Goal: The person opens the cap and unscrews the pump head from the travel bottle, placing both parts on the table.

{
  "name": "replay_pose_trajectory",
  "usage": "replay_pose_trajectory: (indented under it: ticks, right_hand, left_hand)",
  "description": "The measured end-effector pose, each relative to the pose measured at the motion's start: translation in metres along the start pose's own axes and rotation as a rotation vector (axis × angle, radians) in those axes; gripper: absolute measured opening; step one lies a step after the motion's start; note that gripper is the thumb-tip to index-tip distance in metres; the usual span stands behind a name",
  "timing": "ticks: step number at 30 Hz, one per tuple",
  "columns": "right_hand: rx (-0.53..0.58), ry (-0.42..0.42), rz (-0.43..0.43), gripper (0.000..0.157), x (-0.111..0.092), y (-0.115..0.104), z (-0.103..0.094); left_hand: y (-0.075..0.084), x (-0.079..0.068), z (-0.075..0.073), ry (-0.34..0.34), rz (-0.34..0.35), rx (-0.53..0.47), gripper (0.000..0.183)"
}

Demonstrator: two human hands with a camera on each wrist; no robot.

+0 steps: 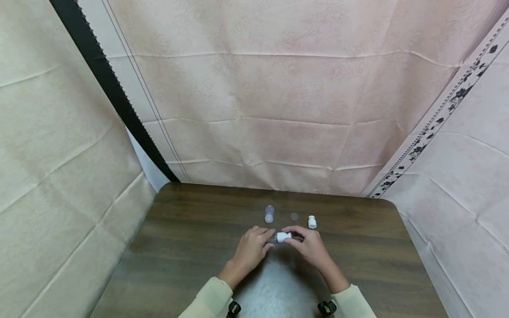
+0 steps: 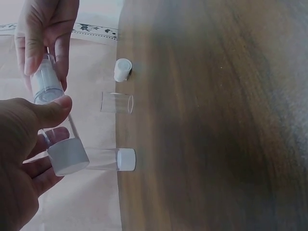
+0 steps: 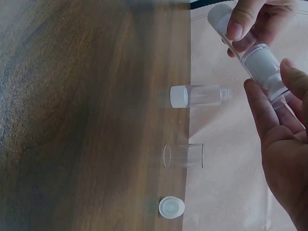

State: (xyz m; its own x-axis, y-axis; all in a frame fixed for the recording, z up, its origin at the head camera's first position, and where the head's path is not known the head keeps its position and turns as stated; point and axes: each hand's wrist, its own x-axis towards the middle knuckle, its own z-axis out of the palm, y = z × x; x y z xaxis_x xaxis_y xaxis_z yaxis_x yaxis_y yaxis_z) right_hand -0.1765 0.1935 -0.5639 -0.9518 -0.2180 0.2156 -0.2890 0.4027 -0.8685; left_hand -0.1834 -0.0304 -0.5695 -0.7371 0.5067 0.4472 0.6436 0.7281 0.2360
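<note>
Head view: The left hand (image 1: 250,248) and right hand (image 1: 309,247) hold opposite ends of a clear, cylindrical, plastic-looking bottle (image 1: 283,237) with a white section, above the brown wood-grain table (image 1: 187,234). Beyond the hands, left to right, are a clear bottle with a white base (image 1: 269,214), a short clear open cylinder (image 1: 294,216) and a small white cap-like part (image 1: 312,222). The white part is near the right fingers; a sideways sweep of that hand could knock it.

Left wrist view: The left thumb and fingers are curled around the held bottle near its white end cap (image 2: 68,157), parted only by the tube's width. The bottle is tilted. Smooth walls could slip if grip pressure is too light or the two hands twist unevenly.

Right wrist view: The right thumb and fingers pinch the opposite, clear end, also spaced to the tube's width. A white inner sleeve (image 3: 261,66) shows through the wall. Whether the held bottle is one piece or two parts meeting cannot be told; if two, an off-axis push could jam the joint.
</note>
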Motion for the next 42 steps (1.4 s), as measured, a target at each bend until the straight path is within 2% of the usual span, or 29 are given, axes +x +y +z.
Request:
replay_pose_trajectory:
  ticks: [7, 14, 17, 25, 30, 33, 37, 42]
  right_hand:
    - [-0.057, -0.037, -0.032, 0.025, 0.0, 0.0, -0.002]
    - [-0.084, -0.065, -0.047, 0.026, -0.003, 0.004, 0.0]
    - [-0.088, -0.052, -0.073, 0.026, -0.003, 0.004, 0.0]
    - [-0.131, -0.029, -0.116, 0.025, -0.002, 0.001, -0.004]
    - [-0.174, 0.078, -0.107, 0.024, 0.002, -0.003, -0.018]
    - [-0.183, 0.087, -0.108, 0.026, 0.006, -0.006, -0.023]
    - [-0.184, 0.057, -0.09, 0.028, 0.007, -0.008, -0.022]
    - [-0.225, 0.08, -0.09, 0.028, 0.006, -0.004, -0.016]
  left_hand:
    - [-0.003, -0.001, 0.001, -0.004, 0.017, -0.006, 0.043]
    - [-0.002, -0.005, 0.0, -0.087, -0.004, -0.012, 0.042]
    - [-0.002, -0.004, 0.0, -0.095, -0.007, -0.016, 0.042]
    - [-0.008, -0.003, -0.001, -0.057, 0.021, -0.032, 0.041]
    - [-0.023, -0.014, -0.006, -0.011, -0.084, -0.004, 0.04]
    - [-0.029, -0.018, -0.008, 0.009, -0.122, -0.022, 0.04]
    - [-0.028, -0.018, -0.007, 0.02, -0.097, -0.065, 0.041]
    - [-0.026, -0.019, -0.004, 0.061, -0.089, -0.078, 0.042]
